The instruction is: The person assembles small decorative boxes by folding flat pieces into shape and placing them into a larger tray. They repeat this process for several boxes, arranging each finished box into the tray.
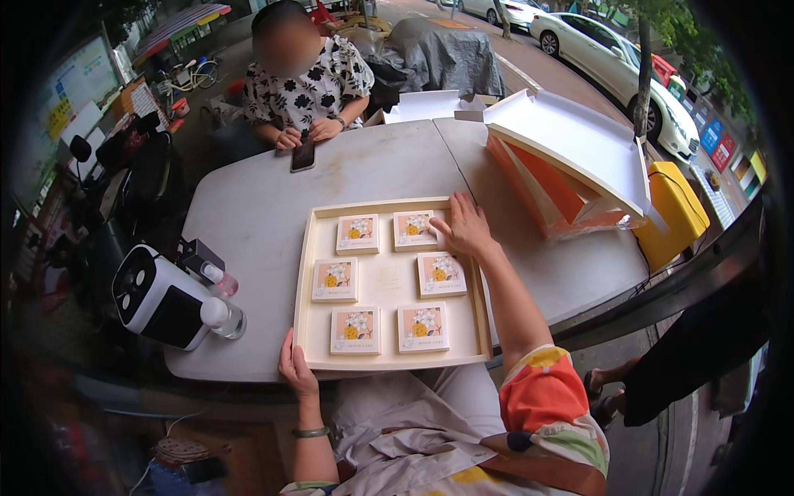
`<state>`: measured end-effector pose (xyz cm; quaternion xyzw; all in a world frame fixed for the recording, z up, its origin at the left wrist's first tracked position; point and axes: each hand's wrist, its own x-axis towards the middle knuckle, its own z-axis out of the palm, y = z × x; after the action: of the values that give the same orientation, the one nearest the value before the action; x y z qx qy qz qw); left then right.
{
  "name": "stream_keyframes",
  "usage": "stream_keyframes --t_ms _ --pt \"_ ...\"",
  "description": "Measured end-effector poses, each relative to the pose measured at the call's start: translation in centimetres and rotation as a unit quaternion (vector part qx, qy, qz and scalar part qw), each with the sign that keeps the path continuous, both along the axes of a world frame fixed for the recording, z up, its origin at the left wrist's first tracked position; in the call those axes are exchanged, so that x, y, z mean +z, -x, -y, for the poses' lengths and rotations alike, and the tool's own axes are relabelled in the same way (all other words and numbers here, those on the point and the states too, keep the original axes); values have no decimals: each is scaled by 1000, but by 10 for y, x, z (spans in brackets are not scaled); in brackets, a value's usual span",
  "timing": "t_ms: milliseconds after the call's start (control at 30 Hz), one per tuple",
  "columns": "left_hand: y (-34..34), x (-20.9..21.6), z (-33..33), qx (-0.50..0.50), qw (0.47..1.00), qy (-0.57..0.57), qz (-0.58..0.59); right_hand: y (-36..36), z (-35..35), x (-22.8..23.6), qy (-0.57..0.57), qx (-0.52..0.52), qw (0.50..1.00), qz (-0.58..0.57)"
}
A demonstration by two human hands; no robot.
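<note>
A shallow cream tray [385, 264] lies at the table's near edge in front of me. Several small square boxes with a flower picture sit in it, among them a top right box [413, 229], a middle left box [335, 279] and a bottom right box [423, 327]. My left hand [298, 366] grips the tray's near left corner from outside. At the far right corner, my right hand [466, 226] holds the rim, fingers over the outside and thumb inside beside the top right box. Part of the left hand's grip is hidden beneath the corner.
A white device [157, 298] and a pump bottle [223, 318] stand on the table [248, 198] at left. An open white-and-orange box [571, 165] rests at far right, near a yellow case [674, 215]. Opposite, a person [308, 91] touches a phone [303, 156].
</note>
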<state>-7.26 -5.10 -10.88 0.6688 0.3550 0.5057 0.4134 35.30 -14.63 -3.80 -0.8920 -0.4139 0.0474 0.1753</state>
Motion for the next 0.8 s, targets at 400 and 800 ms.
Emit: stream_keyframes --t_ms 400,800 --pt "-8 -2 3 25 1000 -8 0 66 113 -34 -442 -62 882 -153" --pt "-12 0 -4 -7 999 46 -2 143 172 -39 -408 -77 841 -346"
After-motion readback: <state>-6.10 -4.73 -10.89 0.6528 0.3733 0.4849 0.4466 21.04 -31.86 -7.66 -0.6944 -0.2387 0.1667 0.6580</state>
